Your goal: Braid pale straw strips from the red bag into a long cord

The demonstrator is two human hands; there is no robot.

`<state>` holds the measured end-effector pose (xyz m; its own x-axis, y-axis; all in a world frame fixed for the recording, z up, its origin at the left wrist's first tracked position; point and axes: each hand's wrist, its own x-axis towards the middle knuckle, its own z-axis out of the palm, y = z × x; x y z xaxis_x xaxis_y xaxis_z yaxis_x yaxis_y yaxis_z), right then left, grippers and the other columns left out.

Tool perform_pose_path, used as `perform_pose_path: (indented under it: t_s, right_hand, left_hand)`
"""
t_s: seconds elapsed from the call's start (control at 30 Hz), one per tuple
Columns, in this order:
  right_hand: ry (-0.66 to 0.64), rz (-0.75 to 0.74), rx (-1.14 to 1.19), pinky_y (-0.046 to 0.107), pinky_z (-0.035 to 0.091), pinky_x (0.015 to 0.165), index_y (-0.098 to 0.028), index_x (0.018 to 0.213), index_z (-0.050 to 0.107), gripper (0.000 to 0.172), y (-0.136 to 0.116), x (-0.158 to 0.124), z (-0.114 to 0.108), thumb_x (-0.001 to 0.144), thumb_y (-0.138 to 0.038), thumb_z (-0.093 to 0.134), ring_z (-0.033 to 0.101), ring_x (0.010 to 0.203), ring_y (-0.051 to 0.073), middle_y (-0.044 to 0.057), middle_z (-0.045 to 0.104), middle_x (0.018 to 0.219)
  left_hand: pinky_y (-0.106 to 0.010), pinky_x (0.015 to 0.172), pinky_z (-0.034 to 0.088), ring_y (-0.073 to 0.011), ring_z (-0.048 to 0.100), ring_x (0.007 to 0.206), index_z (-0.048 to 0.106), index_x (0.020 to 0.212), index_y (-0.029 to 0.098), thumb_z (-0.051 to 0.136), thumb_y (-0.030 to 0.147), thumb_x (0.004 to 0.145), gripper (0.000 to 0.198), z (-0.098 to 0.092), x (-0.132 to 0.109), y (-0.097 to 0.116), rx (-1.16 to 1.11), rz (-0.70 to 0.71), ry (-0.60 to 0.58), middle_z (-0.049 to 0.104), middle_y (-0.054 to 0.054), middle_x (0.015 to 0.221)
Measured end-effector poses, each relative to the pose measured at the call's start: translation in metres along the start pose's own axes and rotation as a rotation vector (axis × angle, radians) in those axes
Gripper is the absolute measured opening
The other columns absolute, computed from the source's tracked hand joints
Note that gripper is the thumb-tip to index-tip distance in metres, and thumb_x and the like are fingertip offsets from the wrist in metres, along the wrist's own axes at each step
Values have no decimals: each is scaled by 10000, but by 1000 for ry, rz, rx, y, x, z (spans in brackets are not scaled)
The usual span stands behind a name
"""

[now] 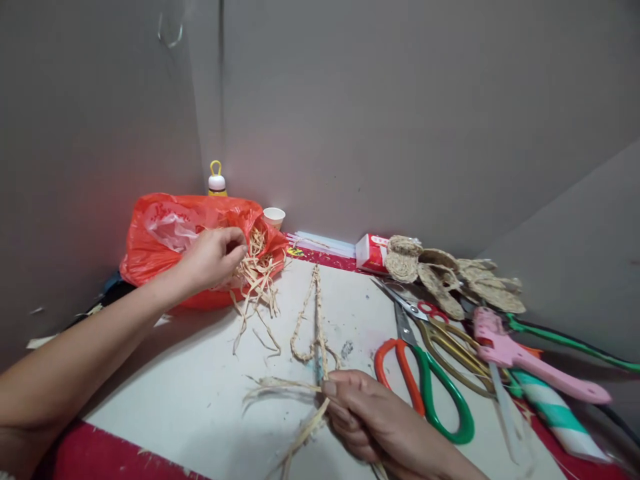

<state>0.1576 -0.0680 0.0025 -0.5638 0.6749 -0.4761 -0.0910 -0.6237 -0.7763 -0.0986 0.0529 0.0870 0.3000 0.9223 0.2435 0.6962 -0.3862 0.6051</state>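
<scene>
Between right fingers [336,389], braided straw cord [317,313].

Glossy plastic bag [170,230], dry rough straw [255,273], metal scissors [425,373].

Grey walls [400,100] rise behind the white table [190,387], cornering at its far left. Red trim [100,457] edges its near side.

We work in a craft corner walled with grey cardboard [400,100]. Right of our right hand [370,420], which holds a straw braid [317,300], lie scissors [426,380] and a glue gun [525,357]. Our left hand [213,257] pinches straw strips [257,277] at a red bag [165,227].
</scene>
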Motion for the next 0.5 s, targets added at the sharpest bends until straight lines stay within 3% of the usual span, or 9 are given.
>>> perform_pose_path:
  t_s: [0.1, 0.27, 0.4, 0.5]
  right_hand:
    - [-15, 5, -12, 173, 79, 333, -185, 525, 366, 459, 0, 0, 0, 777, -487, 602, 123, 340, 15, -109, 258, 404]
    - [2, -10, -45, 173, 82, 326, -183, 520, 371, 458, -1, 0, 2, 767, -490, 606, 139, 333, 12, -108, 270, 397]
    - [0, -34, -68, 182, 89, 320, -181, 518, 386, 426, -1, 1, 1, 778, -444, 597, 175, 313, 13, -102, 298, 394]
    - [-19, -28, -66, 185, 88, 320, -183, 523, 390, 417, 0, 2, -1, 786, -440, 586, 180, 312, 14, -99, 309, 399]
  left_hand:
    - [-234, 536, 256, -103, 403, 525, 505, 608, 167, 437, 306, 825, 267, 20, -5, 0, 202, 80, -46, 495, -1, 563]
    - [-274, 541, 206, -143, 416, 548, 549, 720, 165, 532, 337, 762, 178, 43, -13, 0, 508, -5, -81, 553, -56, 636]
    - [-265, 540, 223, -114, 386, 530, 477, 578, 171, 495, 242, 777, 212, 34, -10, -5, 313, 11, -212, 510, -19, 585]
    - [-232, 518, 241, -85, 363, 509, 427, 558, 169, 482, 323, 831, 319, 20, -7, -3, -21, 48, -190, 443, 21, 542]
